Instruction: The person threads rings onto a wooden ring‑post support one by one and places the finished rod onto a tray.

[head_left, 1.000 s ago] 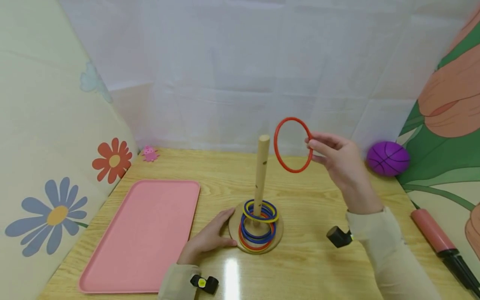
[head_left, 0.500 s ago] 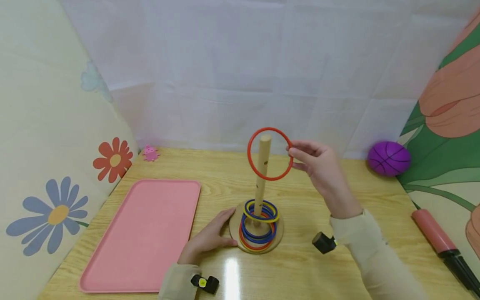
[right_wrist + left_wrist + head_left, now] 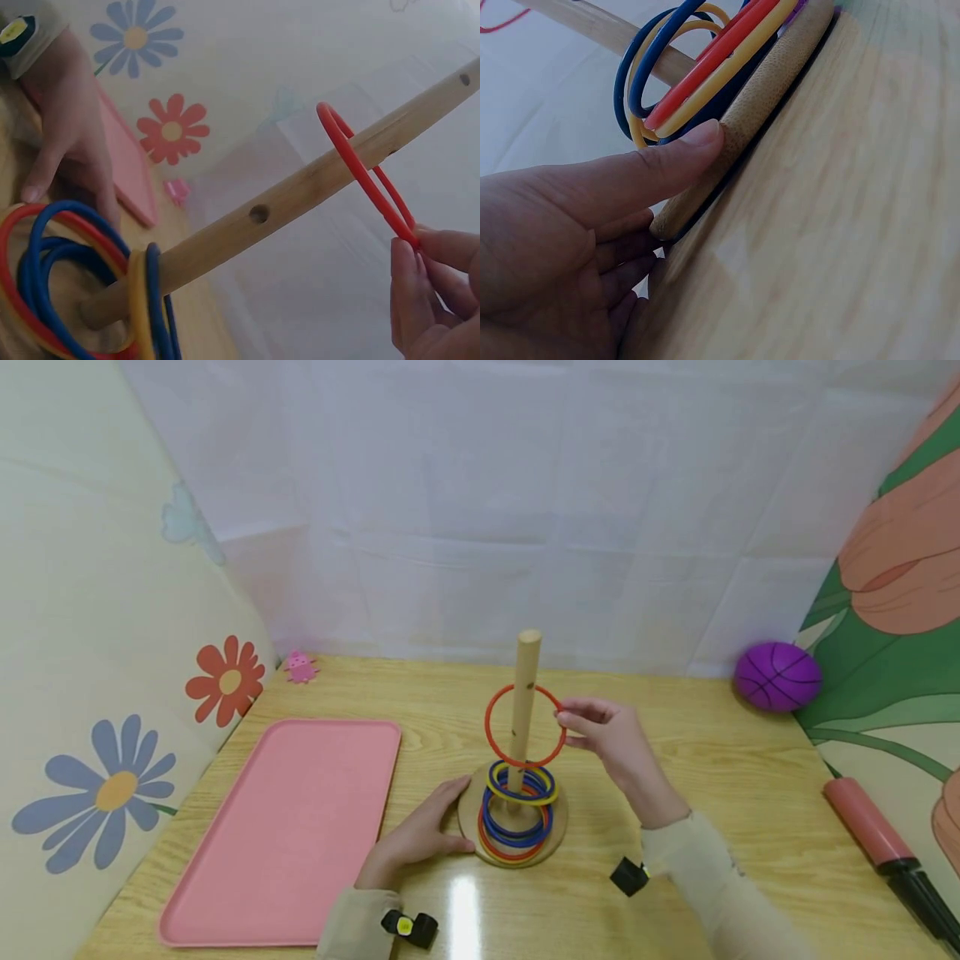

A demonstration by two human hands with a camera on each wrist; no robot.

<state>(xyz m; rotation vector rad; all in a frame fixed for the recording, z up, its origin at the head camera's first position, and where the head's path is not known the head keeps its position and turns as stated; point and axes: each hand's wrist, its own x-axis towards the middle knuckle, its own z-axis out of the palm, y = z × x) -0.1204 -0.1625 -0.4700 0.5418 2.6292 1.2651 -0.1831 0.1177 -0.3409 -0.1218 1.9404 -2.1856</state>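
My right hand (image 3: 611, 743) pinches a thin red ring (image 3: 366, 180) between thumb and fingertips. The ring circles the upright wooden post (image 3: 527, 664) partway down, tilted, as the right wrist view shows. The post rises from a round wooden base (image 3: 468, 814). Several blue, yellow and red rings (image 3: 517, 841) lie loosely around its foot; a blue and a yellow one lean higher on the post. My left hand (image 3: 420, 833) holds the left edge of the base, its thumb (image 3: 682, 150) on the rim and the other fingers at the side, partly hidden in the left wrist view.
A pink tray (image 3: 288, 835) lies left of the stand. A small pink toy (image 3: 301, 667) sits at the back left of the wooden table (image 3: 600, 893). At the right are a purple ball (image 3: 777, 677) and a red and black pump (image 3: 870, 822). A white sheet hangs behind.
My right hand has moved left and then down, bringing the red ring from beside the post to around it, below its top. The left hand stays on the base.
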